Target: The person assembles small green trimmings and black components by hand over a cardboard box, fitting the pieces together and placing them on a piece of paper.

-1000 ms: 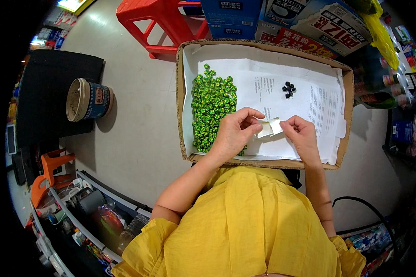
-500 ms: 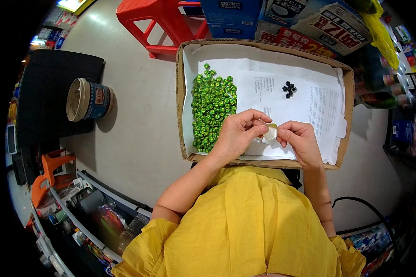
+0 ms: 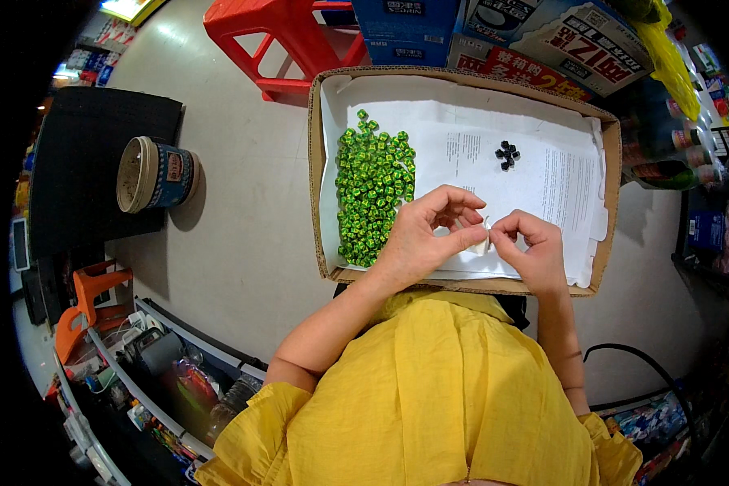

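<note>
Low over the near part of a shallow cardboard tray (image 3: pixel 614 190), my two hands meet at a small pale wrapper (image 3: pixel 479 245). My left hand (image 3: pixel 429 235) pinches it from the left between thumb and fingers. From the right, the thumb and fingertips of my right hand (image 3: pixel 533 249) are closed on its edge. Whether anything is inside the wrapper is hidden. Beside my left hand lies a heap of small green foil-wrapped cubes (image 3: pixel 371 182). Beyond my right hand, a little cluster of black pieces (image 3: pixel 507 154) rests on white printed paper (image 3: pixel 462 113) lining the tray.
A red plastic stool (image 3: pixel 279 40) and stacked cartons (image 3: pixel 405 32) stand behind the tray. Bottles (image 3: pixel 672 154) are at the right. To the left, a tub (image 3: pixel 174 176) rests by a black board (image 3: pixel 97 162). A crowded shelf (image 3: pixel 178 364) sits at the lower left.
The wrapper has turned and looks smaller and more folded between my fingers. My left fingers have lifted and spread a little; my right hand has shifted slightly.
</note>
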Motion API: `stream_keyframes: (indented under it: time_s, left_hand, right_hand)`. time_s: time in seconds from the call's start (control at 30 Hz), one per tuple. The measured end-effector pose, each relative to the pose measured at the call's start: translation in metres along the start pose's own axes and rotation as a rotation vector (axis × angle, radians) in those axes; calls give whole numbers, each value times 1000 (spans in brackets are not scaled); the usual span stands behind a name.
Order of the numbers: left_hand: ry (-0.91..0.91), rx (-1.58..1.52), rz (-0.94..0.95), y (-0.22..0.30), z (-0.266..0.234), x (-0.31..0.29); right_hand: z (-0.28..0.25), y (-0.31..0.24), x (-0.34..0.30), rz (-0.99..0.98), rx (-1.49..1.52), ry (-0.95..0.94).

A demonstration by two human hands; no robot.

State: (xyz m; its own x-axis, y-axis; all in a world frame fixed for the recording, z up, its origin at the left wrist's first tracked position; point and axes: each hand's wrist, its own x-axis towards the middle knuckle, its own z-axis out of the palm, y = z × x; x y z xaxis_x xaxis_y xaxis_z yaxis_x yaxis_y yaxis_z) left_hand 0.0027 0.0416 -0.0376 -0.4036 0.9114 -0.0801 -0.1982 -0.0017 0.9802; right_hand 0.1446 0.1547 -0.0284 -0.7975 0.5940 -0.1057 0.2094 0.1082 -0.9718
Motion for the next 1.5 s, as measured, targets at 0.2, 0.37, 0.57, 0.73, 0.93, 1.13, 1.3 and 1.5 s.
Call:
stream_keyframes:
  time_s: [0.2,0.37,0.57,0.73,0.93,1.13,1.3,1.5]
  left_hand:
    - [-4,30,-23,3,0,-2]
    - [42,57,-36,12,2,-7]
    - [57,131,44,16,3,-11]
    - [97,-78,0,19,5,-12]
    - [130,-87,44,13,6,-11]
    - [169,90,138,14,9,-17]
    - [80,251,467,10,0,-16]
    - [103,252,247,5,-2,-19]
  right_hand:
    - [1,-9,-1,-177,-259,6]
    - [4,-12,-3,-295,-310,53]
    - [4,-15,-6,-418,-293,127]
    - [15,-11,-10,-243,-94,145]
    - [12,-19,-9,-202,-120,65]
    - [13,-18,-5,-504,-442,223]
    - [7,-19,-2,-797,-585,312]
    - [4,-16,-1,-460,-271,48]
